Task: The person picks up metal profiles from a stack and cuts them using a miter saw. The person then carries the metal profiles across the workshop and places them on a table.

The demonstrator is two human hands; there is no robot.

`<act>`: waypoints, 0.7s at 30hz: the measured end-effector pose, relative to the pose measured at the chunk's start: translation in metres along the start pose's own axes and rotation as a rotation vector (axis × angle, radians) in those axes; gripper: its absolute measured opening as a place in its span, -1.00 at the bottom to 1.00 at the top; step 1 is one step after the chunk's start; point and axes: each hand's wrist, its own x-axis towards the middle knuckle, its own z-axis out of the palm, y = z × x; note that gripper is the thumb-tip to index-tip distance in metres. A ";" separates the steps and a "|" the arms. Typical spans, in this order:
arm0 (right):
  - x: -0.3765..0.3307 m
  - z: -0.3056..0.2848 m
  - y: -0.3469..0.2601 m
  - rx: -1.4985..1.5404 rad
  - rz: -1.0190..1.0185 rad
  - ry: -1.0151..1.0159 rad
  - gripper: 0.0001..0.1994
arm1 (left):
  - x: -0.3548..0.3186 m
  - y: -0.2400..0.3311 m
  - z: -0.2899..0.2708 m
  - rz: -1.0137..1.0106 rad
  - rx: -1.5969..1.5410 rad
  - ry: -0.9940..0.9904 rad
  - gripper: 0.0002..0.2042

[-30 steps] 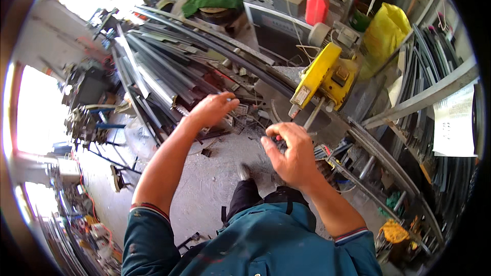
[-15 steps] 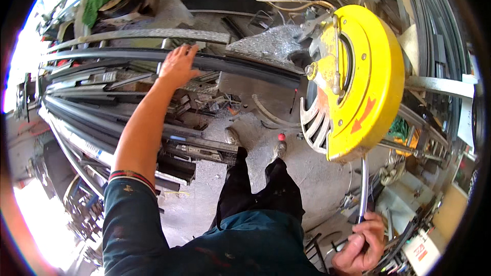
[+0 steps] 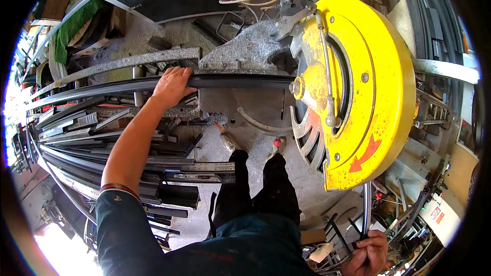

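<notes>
A long black metal profile (image 3: 240, 81) runs from the left across the saw's bed. My left hand (image 3: 173, 87) lies over it, fingers curled across the far side and thumb on the near side. The profile's right end reaches the yellow-guarded cut-off saw (image 3: 365, 92), where the guard hides its tip. Behind the profile stands the saw's chip-covered metal fence (image 3: 245, 46). At lower right, my right hand (image 3: 365, 255) is wrapped round the end of the saw's handle (image 3: 366, 209), a shiny rod coming down from the guard.
Stacked dark metal profiles (image 3: 189, 168) lie on the left, near my left forearm. A pale rail (image 3: 117, 66) extends left behind the profile. Cables (image 3: 266, 0) loop behind the saw. My shoes (image 3: 276, 145) stand on the floor below the bed. Cluttered tools and scrap lie at right.
My view has shifted, and the saw looks larger. My left hand's fingers have closed more over the profile, which now lies straighter across the bed. My right hand stays on the handle.
</notes>
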 end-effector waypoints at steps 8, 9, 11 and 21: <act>-0.008 -0.003 0.001 -0.009 0.046 0.024 -0.84 | -0.047 -0.102 -0.003 -0.077 0.242 0.097 -0.47; -0.007 -0.002 0.000 -0.003 0.057 0.030 -0.85 | -0.039 -0.088 -0.001 -0.083 0.206 0.097 -0.50; -0.005 -0.002 -0.003 -0.015 0.084 0.018 -0.86 | -0.025 -0.050 0.004 -0.093 0.165 0.129 -0.58; -0.005 0.002 -0.007 -0.034 0.102 0.079 -0.89 | -0.045 -0.094 -0.018 -0.151 0.145 -0.044 -0.46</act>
